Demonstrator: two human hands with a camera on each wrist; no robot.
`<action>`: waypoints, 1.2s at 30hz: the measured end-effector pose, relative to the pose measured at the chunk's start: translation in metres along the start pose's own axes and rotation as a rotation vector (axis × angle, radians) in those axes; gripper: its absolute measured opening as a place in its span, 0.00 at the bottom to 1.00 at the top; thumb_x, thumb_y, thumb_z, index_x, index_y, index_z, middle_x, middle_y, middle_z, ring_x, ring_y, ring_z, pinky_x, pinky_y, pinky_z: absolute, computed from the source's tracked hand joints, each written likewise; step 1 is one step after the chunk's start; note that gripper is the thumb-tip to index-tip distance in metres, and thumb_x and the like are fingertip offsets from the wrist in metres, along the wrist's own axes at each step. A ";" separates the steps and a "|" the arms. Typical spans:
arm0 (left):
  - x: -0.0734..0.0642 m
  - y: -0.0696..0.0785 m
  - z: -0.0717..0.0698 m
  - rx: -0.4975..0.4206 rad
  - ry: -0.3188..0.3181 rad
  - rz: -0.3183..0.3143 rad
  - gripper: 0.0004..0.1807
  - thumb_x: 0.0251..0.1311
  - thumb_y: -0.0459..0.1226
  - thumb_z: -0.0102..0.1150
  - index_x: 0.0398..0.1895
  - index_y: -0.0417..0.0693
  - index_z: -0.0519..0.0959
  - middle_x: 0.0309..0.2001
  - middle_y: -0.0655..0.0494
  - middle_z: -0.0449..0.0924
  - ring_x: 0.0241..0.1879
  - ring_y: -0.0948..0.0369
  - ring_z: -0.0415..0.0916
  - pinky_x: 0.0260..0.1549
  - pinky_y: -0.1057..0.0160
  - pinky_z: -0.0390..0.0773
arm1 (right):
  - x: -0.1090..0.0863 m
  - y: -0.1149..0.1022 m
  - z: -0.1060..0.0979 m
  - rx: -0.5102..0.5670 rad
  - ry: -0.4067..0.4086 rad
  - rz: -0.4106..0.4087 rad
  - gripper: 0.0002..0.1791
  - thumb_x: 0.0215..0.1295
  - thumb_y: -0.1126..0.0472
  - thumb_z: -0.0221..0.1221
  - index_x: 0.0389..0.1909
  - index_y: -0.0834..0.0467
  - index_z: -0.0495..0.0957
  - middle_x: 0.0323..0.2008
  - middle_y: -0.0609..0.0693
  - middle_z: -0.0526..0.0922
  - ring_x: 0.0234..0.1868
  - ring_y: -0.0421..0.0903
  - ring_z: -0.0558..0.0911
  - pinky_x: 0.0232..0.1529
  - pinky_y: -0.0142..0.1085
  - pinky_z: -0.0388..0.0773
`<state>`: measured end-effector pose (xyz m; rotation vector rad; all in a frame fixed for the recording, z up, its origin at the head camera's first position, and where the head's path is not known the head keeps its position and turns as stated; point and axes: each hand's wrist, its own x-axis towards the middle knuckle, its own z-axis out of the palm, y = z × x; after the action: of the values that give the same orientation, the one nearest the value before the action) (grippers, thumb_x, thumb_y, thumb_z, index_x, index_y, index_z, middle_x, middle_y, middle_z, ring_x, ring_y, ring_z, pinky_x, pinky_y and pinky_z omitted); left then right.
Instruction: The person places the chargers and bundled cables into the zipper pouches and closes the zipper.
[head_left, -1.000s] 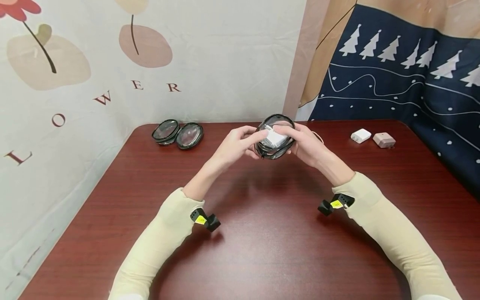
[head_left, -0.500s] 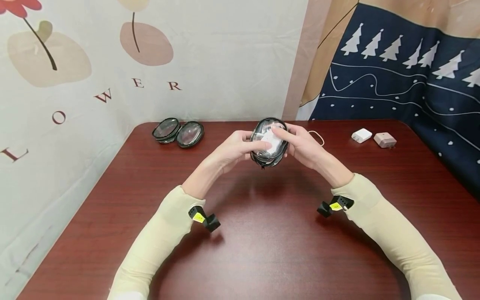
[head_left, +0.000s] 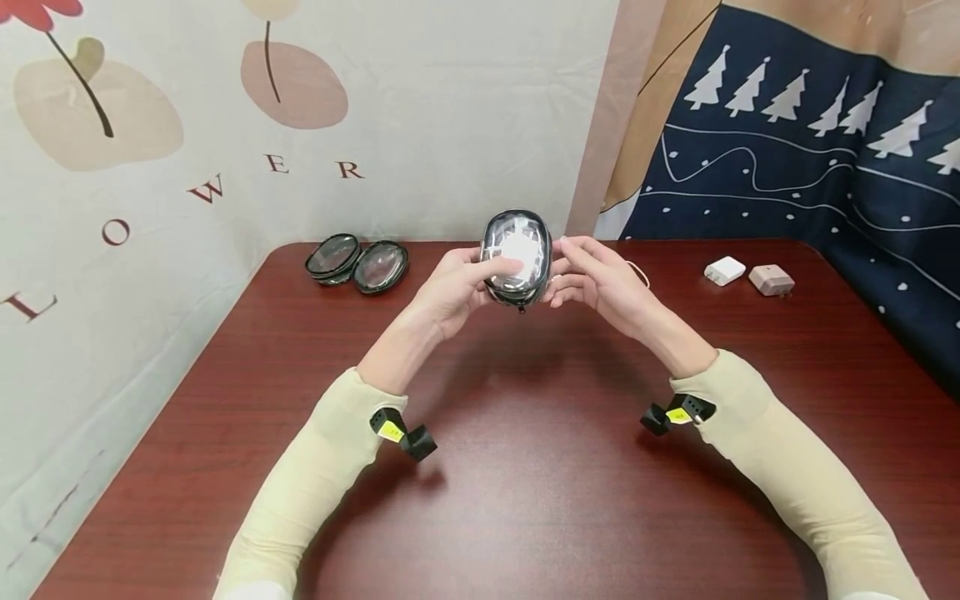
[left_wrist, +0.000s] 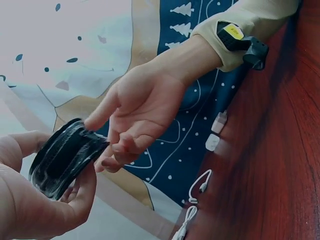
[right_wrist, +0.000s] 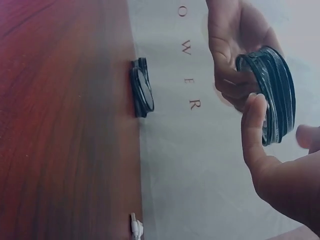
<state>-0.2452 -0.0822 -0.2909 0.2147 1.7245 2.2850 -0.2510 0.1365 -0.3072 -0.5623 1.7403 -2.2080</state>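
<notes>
A clear oval zip pouch with black trim (head_left: 522,229) is held up above the far part of the table, with something white showing inside. My left hand (head_left: 459,287) grips its left side, thumb across the clear front and fingers behind. To its right, my right hand (head_left: 603,279) has loosely bent fingers at the pouch's edge. In the right wrist view a fingertip of the right hand (right_wrist: 280,182) is at the rim of the pouch (right_wrist: 280,95), while the thumb stands apart. The left wrist view shows the pouch's dark zipped side (left_wrist: 62,162) between the two hands.
Two similar pouches, one (head_left: 333,257) leaning beside another (head_left: 380,268), lie at the back left of the table (head_left: 510,467). A white charger plug (head_left: 724,270) and a pinkish one (head_left: 771,280) sit at the back right. White cables (left_wrist: 186,222) lie behind the right hand.
The pouch has shifted left and tilted more upright, its front now facing the head camera. My right thumb has come off the front, and the right hand has loosened to the pouch's edge.
</notes>
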 end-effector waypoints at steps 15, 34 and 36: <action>0.002 0.002 0.000 -0.177 0.117 0.086 0.17 0.63 0.28 0.61 0.53 0.33 0.73 0.44 0.48 0.81 0.41 0.60 0.81 0.48 0.63 0.81 | -0.009 0.006 0.012 -0.263 -0.136 -0.064 0.15 0.70 0.69 0.57 0.53 0.72 0.76 0.37 0.57 0.87 0.32 0.52 0.85 0.36 0.40 0.84; 0.002 -0.004 0.003 -0.174 0.160 0.119 0.22 0.62 0.28 0.64 0.58 0.34 0.72 0.48 0.47 0.80 0.43 0.59 0.81 0.49 0.61 0.81 | -0.006 0.008 0.010 -0.426 -0.027 -0.213 0.10 0.70 0.66 0.62 0.42 0.72 0.83 0.27 0.62 0.85 0.21 0.52 0.83 0.25 0.38 0.83; 0.003 -0.004 0.003 -0.167 0.175 0.114 0.22 0.62 0.29 0.64 0.58 0.35 0.72 0.48 0.47 0.80 0.42 0.59 0.81 0.48 0.61 0.81 | -0.006 0.007 0.010 -0.452 -0.033 -0.242 0.11 0.72 0.66 0.60 0.43 0.73 0.82 0.29 0.64 0.85 0.22 0.52 0.83 0.26 0.39 0.83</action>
<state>-0.2468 -0.0775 -0.2945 0.0824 1.6263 2.5848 -0.2409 0.1290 -0.3125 -0.9465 2.2720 -1.9283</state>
